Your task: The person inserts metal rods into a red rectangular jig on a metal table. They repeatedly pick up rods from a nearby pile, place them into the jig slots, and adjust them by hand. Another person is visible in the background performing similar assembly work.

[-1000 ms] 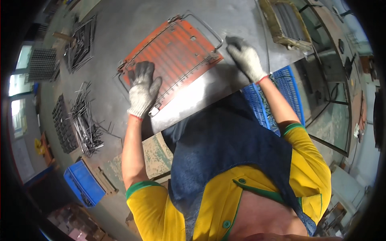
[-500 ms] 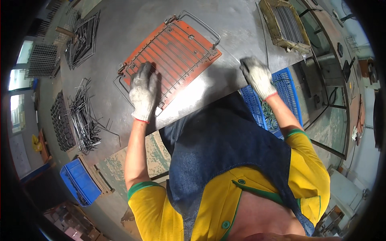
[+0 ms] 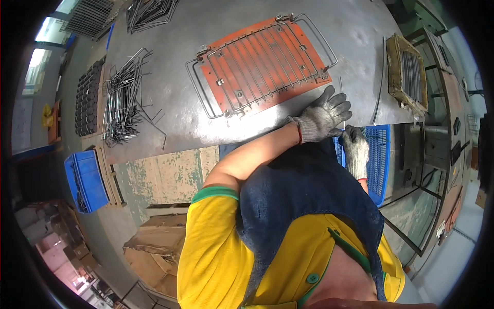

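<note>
An orange-red plate (image 3: 216, 98) lies on the metal tabletop, with a grid of parallel steel wires (image 3: 267, 64) on it and a bent wire handle loop at each end. My left hand (image 3: 325, 117), in a grey-white knit glove, reaches across my body just off the plate's near right corner. Its fingers are spread and hold nothing. Beside it, at the table's edge, my gloved right hand (image 3: 356, 153) has its fingers bent together. A thin metal rod (image 3: 340, 85) runs up from its fingertips past the left hand's fingers, which partly hide it.
Loose bent wires (image 3: 123, 98) are heaped at the table's left, with wire frames (image 3: 149, 14) beyond. A worn box of rods (image 3: 409, 74) stands at the right edge. Below my right hand is a blue basket (image 3: 378, 165); a blue bin (image 3: 87, 180) sits lower left.
My left hand has left the plate and crossed to the right, next to my right hand. My right hand has drawn back toward the table's edge. The view has turned.
</note>
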A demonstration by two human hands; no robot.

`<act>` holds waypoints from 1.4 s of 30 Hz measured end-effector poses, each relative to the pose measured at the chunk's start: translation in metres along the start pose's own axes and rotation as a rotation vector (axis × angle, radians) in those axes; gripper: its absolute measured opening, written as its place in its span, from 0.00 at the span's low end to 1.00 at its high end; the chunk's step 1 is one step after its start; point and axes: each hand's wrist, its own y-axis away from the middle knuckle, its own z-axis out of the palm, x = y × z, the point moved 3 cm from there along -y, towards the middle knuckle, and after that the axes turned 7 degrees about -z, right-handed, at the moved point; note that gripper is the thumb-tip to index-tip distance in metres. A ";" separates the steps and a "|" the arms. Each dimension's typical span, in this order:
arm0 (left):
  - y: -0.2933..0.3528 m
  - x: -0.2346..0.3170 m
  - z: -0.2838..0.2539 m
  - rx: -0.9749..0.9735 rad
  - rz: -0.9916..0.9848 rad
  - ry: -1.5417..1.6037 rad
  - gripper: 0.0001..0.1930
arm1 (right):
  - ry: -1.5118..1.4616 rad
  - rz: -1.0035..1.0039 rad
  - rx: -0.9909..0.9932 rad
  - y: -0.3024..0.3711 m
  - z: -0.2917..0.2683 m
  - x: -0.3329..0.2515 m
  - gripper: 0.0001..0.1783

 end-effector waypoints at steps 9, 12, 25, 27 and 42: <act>0.057 -0.031 -0.092 0.481 -0.414 0.416 0.19 | -0.703 0.196 -0.095 -0.016 -0.005 -0.054 0.13; 0.096 -0.075 -0.128 0.502 -0.336 -0.209 0.17 | -0.403 -0.063 -0.297 -0.051 0.024 -0.117 0.17; 0.132 -0.144 -0.138 0.161 -0.784 -0.333 0.23 | -0.074 -1.044 -0.033 -0.115 0.151 -0.181 0.16; 0.130 -0.142 -0.139 0.174 -0.814 -0.318 0.23 | 0.006 -0.989 -0.133 -0.114 0.153 -0.183 0.12; 0.124 -0.142 -0.141 0.163 -0.786 -0.484 0.20 | 0.097 -0.691 -0.316 -0.107 0.106 -0.227 0.14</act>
